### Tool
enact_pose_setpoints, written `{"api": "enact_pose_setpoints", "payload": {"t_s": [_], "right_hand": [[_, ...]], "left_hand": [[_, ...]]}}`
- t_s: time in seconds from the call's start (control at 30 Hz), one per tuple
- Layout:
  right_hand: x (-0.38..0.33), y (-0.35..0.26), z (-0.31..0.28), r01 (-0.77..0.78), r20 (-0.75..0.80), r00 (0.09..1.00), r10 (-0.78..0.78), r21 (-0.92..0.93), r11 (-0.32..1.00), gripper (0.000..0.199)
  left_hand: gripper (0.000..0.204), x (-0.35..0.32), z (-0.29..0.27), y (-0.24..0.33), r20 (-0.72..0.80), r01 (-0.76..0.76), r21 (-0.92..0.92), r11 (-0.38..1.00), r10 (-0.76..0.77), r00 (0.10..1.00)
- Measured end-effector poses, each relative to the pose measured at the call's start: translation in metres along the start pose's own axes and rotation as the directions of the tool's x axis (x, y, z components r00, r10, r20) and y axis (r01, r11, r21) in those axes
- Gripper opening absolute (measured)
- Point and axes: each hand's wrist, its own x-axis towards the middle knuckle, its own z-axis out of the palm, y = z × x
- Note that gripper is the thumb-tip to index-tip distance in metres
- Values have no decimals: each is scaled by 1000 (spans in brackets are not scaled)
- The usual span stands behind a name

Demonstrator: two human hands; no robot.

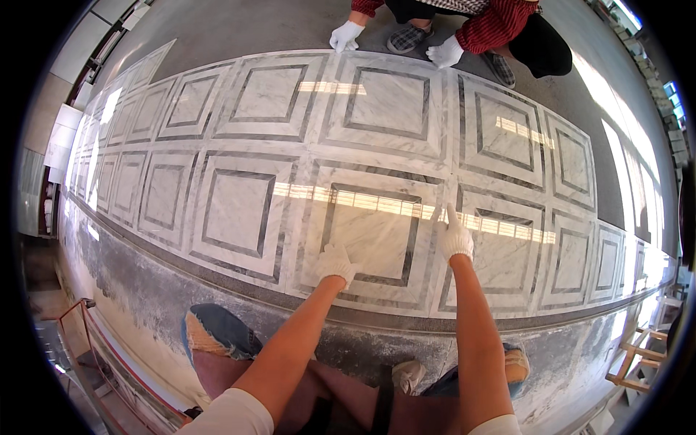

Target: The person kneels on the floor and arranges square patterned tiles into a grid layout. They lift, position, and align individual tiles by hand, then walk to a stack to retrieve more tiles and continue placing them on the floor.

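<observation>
White and grey marble tiles with dark square inlaid bands lie in two long rows on the floor in front of me. My left hand (336,263), in a white knit glove, rests on the lower left part of the middle near-row tile (377,250), its fingers stretched out. Gloved as well, my right hand (455,238) reaches to the seam between that tile and the near-row tile to its right (500,250), with its index finger pointing away from me. Neither hand holds anything.
Across the tiles a person in red striped sleeves crouches, white-gloved hands (346,36) at the far edge of the far-row tile (391,101). A grey ledge (348,348) runs along my side. Red railing (87,308) stands lower left; a wooden frame (638,355) lower right.
</observation>
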Motion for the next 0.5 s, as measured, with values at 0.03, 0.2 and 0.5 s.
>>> {"api": "enact_pose_setpoints", "payload": {"t_s": [0.03, 0.2, 0.5], "right_hand": [[11, -5, -4, -14, 41, 999, 15, -29, 999, 53], [65, 4, 4, 36, -39, 998, -42, -134, 990, 53], [107, 3, 3, 13, 2, 1000, -13, -177, 984, 47]], "left_hand": [[71, 6, 1, -1, 21, 6, 5, 1000, -7, 1000], [74, 21, 3, 2, 47, -25, 123, 992, 20, 999], [70, 28, 7, 2, 46, -31, 142, 989, 25, 999]]}}
